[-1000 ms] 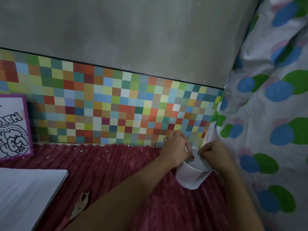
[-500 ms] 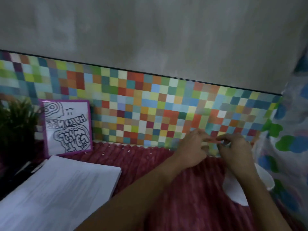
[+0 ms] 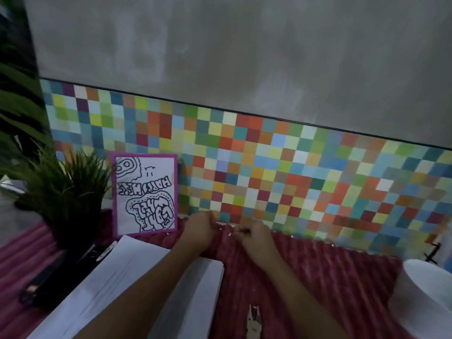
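My left hand (image 3: 200,228) and my right hand (image 3: 254,235) lie close together at the back edge of the red ribbed cloth (image 3: 318,277), just below the coloured mosaic wall strip (image 3: 269,172). Several tiny white bits (image 3: 226,228) lie on the cloth between the two hands. The right hand's thumb and fingers are drawn together over one of these bits. The left hand's fingers curl down toward the cloth, and its fingertips are too dim to read. A white paper cup (image 3: 425,289) stands on the cloth at the far right, apart from both hands.
A stack of white paper (image 3: 117,289) lies under my left forearm. A purple-edged card with black lettering (image 3: 146,195) leans on the wall beside a green potted plant (image 3: 63,192). A small metal tool (image 3: 254,319) lies on the cloth near the front. Dark objects (image 3: 44,285) sit at the left.
Both hands have left the white cup and moved left along the wall's base to the scattered white bits. The view has swung left, so the cup now sits at the far right.
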Action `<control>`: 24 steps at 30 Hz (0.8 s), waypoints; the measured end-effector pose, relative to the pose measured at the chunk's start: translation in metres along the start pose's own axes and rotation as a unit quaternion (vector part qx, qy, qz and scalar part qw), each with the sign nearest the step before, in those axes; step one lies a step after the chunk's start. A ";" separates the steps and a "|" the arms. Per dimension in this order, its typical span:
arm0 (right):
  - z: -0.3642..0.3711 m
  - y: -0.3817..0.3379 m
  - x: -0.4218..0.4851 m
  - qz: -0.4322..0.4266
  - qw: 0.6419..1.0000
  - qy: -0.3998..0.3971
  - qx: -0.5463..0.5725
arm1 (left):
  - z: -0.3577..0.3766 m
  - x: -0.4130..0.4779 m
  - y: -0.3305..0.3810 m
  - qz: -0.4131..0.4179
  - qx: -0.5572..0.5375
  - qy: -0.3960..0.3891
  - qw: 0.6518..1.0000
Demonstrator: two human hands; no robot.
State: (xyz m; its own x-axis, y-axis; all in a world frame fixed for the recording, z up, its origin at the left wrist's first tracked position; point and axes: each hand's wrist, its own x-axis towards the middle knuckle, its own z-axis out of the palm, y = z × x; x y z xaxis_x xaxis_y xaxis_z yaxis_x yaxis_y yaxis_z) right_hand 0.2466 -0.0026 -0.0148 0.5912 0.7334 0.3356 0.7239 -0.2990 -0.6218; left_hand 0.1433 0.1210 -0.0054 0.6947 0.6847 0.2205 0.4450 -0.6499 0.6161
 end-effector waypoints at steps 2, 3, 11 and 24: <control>0.010 -0.001 0.005 0.004 1.000 0.000 -0.005 | 0.005 0.004 -0.002 0.010 0.011 0.003 1.000; 0.013 -0.001 0.007 0.010 1.000 0.001 -0.011 | 0.008 0.006 -0.003 0.019 0.019 0.004 1.000; 0.034 0.004 0.020 0.050 0.993 0.038 -0.103 | 0.025 0.010 -0.004 0.042 0.099 0.035 0.994; -0.030 0.039 0.010 0.136 0.980 0.143 0.029 | 0.024 0.012 -0.002 0.012 0.124 0.074 0.989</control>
State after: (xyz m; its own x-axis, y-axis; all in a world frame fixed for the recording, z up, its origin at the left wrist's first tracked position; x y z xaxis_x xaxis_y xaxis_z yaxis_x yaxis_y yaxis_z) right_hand 0.2917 -0.0251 -0.0140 0.8408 0.4277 0.3318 0.5094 -0.4180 -0.7522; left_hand 0.1642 0.1227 -0.0226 0.6251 0.6965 0.3522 0.5671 -0.7154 0.4082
